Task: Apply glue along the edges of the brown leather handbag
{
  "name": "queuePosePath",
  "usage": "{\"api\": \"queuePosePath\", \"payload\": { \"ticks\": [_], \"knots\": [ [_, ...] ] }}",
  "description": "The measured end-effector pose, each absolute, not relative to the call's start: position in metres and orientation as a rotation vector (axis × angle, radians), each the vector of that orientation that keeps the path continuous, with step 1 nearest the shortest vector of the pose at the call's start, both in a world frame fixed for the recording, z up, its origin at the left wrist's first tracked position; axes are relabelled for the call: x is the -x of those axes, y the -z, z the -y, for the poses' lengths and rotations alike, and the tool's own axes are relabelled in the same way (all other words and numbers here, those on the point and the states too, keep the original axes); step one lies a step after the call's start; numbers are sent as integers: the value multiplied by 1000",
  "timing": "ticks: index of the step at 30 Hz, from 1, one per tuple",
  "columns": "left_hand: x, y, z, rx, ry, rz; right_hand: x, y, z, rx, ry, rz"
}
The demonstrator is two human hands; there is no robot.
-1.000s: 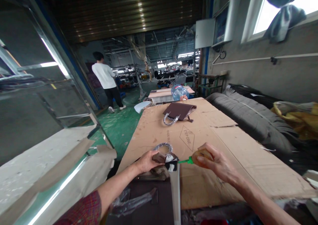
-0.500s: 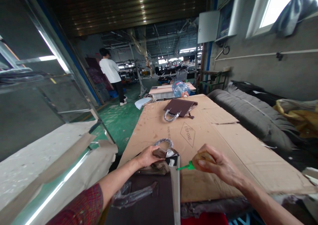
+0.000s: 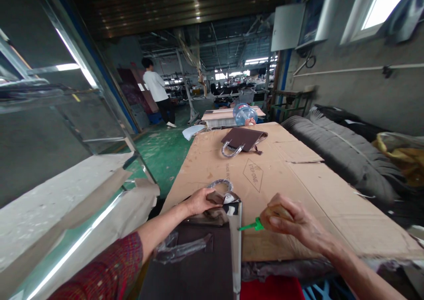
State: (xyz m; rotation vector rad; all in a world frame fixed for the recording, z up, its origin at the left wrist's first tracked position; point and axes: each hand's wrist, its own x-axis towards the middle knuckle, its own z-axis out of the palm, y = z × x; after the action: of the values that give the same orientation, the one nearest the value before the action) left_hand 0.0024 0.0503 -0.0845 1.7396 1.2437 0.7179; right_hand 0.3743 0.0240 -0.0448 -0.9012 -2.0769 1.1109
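A dark brown handbag (image 3: 195,269) lies at the near end of the cardboard-covered table, its plastic-wrapped handle (image 3: 185,249) on the upper face. My left hand (image 3: 200,201) is closed on brown material at the bag's top opening. Beyond it rises a second wrapped handle (image 3: 222,184). In my right hand (image 3: 287,218) is a brownish glue bottle (image 3: 273,216) with a green nozzle (image 3: 253,225). The nozzle tip points left at the pale side edge (image 3: 236,242) of the bag; whether it touches is hard to tell.
Another brown handbag (image 3: 244,139) lies farther up the cardboard (image 3: 212,159). Behind it stands a blue water jug (image 3: 244,114). Dark fabric rolls (image 3: 344,154) lie along the right, a metal rack (image 3: 109,140) on the left. A person in white (image 3: 155,88) is at the back left.
The nozzle tip has moved a little down along the bag's side edge. My left hand keeps its hold. The view has shifted slightly, and the person at the back has stepped.
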Motion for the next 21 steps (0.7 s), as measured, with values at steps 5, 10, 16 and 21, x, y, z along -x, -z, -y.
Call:
{"api": "queuePosePath", "payload": {
  "ticks": [5,10,16,21],
  "knots": [
    [-4,81,-49,-1754,-713,-1217,-377,47,-18,895,-1053,2052],
    [-7,77,-47,-1744,-728,-1213,-380,45,-14,881,-1054,2086],
    [-8,77,-47,-1725,-720,-1185,-381,49,-6,795,-1057,2174],
    [-10,77,-49,-1725,-737,-1182,-381,52,1,752,-968,2160]
  ]
}}
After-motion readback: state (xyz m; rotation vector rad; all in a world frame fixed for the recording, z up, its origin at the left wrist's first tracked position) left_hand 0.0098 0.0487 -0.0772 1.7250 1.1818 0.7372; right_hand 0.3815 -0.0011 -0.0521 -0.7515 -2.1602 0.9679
